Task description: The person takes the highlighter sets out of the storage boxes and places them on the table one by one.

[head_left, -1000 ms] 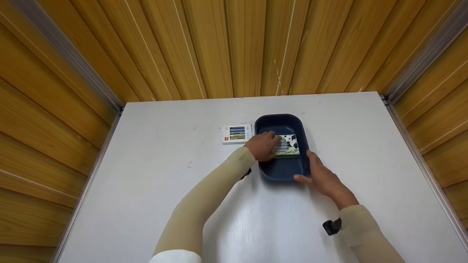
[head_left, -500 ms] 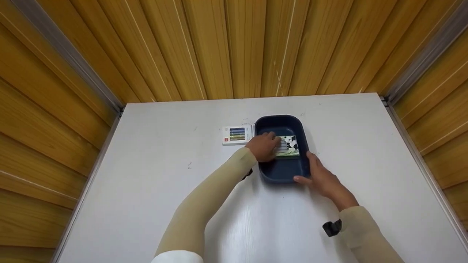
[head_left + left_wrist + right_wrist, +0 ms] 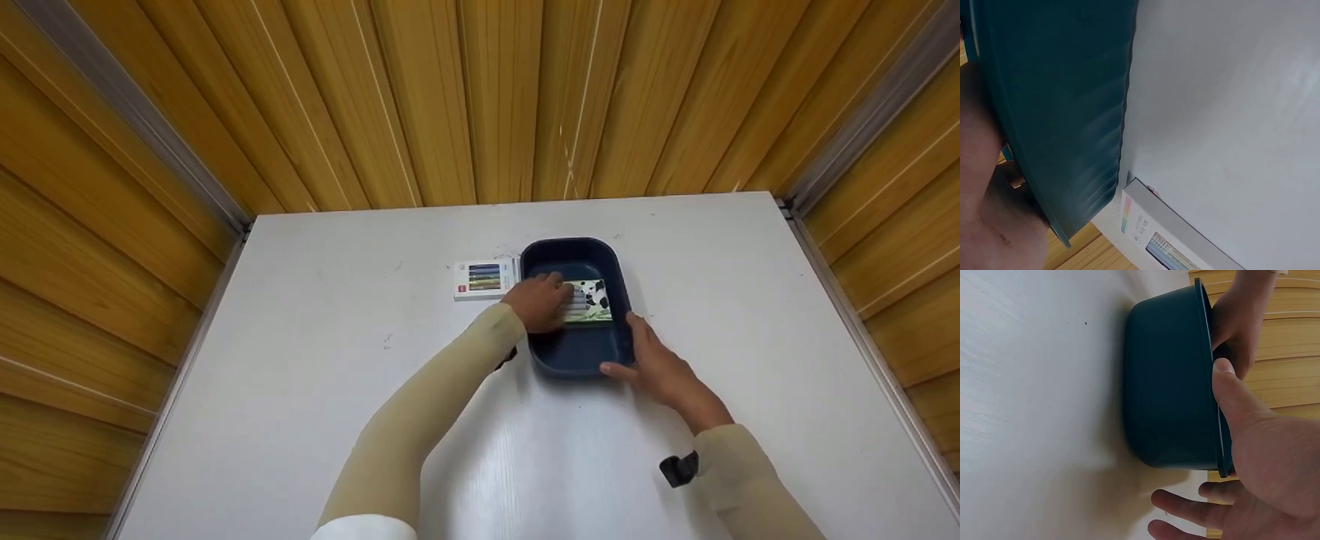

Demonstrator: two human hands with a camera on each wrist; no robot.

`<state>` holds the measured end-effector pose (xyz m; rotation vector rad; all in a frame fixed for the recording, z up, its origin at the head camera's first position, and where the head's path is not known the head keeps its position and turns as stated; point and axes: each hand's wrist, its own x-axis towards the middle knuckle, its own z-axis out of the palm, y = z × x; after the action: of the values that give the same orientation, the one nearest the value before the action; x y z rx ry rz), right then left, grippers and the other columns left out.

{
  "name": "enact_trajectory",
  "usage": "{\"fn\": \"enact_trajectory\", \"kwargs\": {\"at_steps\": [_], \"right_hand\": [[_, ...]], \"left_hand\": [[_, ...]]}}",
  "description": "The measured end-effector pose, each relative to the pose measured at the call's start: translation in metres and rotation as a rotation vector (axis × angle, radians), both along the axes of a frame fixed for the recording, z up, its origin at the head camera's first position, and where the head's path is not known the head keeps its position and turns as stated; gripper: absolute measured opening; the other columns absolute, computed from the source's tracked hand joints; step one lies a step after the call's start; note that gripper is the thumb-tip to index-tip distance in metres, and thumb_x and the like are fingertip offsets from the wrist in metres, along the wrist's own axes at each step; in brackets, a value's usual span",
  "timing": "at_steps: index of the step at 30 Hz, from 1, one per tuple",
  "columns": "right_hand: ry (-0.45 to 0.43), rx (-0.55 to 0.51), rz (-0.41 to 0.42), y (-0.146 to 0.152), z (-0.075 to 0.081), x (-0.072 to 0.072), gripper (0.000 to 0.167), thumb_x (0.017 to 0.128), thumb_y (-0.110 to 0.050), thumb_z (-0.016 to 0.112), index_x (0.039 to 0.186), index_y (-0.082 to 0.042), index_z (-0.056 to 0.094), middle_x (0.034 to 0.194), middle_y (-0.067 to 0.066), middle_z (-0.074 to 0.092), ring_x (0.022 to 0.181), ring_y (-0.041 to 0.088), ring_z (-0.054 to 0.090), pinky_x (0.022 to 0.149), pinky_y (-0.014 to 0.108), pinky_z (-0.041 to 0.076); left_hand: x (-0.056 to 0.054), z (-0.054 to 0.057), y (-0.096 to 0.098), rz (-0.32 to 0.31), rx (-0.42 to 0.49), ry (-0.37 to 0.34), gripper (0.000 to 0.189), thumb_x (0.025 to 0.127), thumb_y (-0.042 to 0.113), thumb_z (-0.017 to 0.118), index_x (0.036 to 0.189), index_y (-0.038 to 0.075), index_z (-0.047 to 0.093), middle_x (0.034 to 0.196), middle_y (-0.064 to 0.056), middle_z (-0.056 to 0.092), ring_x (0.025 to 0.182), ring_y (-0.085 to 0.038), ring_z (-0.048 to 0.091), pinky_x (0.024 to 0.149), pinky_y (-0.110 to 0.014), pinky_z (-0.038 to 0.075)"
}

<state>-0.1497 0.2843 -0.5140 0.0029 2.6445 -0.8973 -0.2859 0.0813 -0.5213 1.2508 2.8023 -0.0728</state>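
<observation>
A deep navy-blue plastic bin (image 3: 577, 356) stands on the white table. Inside it is a flat panda-print pack (image 3: 598, 300) with a row of pale, pen-like strips. My left hand (image 3: 538, 302) reaches in over the bin's left rim and grips the pack's left end, covering it; the fingertips are partly hidden. At the near right corner, my right hand (image 3: 660, 367) steadies the bin. In the right wrist view its thumb (image 3: 1223, 367) rests on the rim, while the fingers (image 3: 1185, 506) extend straight beside the outer wall.
A white box of coloured pens (image 3: 480, 280), with a clear window, lies just left of the bin, partly behind my left hand. Wood-grain panels (image 3: 420, 105) rise behind the table's far edge and at both sides.
The panda-print pack's near green side showed a second ago and is now barely visible, so it sits slightly flatter. Both hands keep their places; the view shifts slightly.
</observation>
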Motion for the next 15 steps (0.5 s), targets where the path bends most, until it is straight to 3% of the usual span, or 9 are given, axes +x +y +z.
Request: {"fn": "enact_trajectory", "kwargs": {"at_steps": [9, 15], "right_hand": [[-0.009, 0.018, 0.001, -0.0003, -0.0016, -0.0009, 0.106, 0.087, -0.055, 0.063, 0.153, -0.007, -0.004, 0.16, 0.026, 0.006, 0.142, 0.05, 0.022, 0.108, 0.066, 0.028], [-0.009, 0.013, -0.002, 0.0003, -0.0015, 0.0, 0.106, 0.087, -0.056, 0.062, 0.153, -0.007, -0.004, 0.16, 0.027, 0.006, 0.142, 0.05, 0.021, 0.109, 0.065, 0.027]], "left_hand": [[0.0004, -0.0004, 0.003, -0.008, -0.032, 0.009, 0.055, 0.09, 0.045, 0.062, 0.136, 0.018, 0.05, 0.129, -0.007, 0.056, 0.115, -0.024, 0.059, 0.097, -0.037, 0.05], [0.0014, 0.0001, 0.0049, -0.006, -0.041, 0.023, 0.056, 0.09, 0.045, 0.062, 0.137, 0.017, 0.049, 0.127, -0.007, 0.057, 0.114, -0.023, 0.06, 0.096, -0.037, 0.051]]}}
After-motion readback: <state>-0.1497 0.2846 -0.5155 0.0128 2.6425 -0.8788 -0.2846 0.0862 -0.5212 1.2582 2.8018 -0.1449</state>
